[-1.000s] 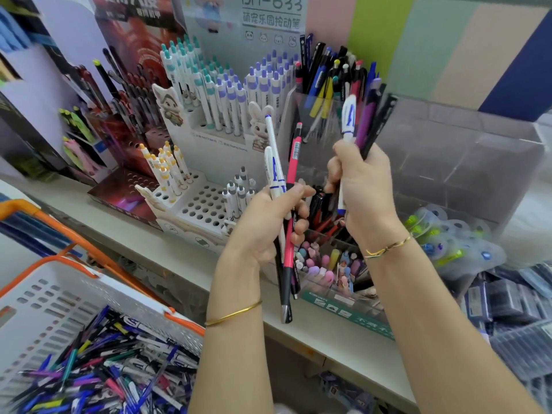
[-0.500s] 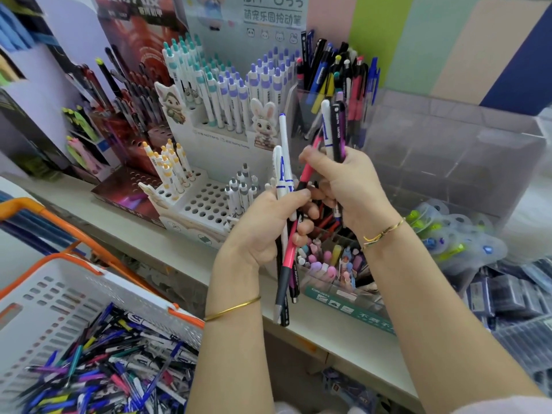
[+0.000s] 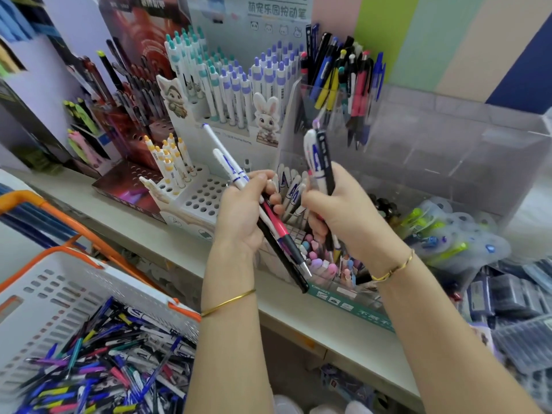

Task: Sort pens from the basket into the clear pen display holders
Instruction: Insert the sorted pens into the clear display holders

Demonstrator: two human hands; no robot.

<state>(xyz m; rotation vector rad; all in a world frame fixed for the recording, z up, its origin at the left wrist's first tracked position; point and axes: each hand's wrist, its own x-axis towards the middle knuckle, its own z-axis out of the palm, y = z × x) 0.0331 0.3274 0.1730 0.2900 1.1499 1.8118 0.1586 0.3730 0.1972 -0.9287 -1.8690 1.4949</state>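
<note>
Our left hand [image 3: 243, 215] grips slanted pens [image 3: 280, 230]. Our right hand [image 3: 343, 215] — at three o'clock — clutches upright pens [image 3: 313, 155].

Clear glossy plastic is noted for the pen display holder [image 3: 448, 138]; matt perforated plastic for the basket [image 3: 44, 294]. Glossy plastic is seen on the white pen [image 3: 312, 156]; a shiny metal tip on the pink pen [image 3: 277, 225].

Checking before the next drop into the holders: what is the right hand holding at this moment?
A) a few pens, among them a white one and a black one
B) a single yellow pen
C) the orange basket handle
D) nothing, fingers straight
A: the right hand grips a white pen and a black pen, both standing upward.
</note>
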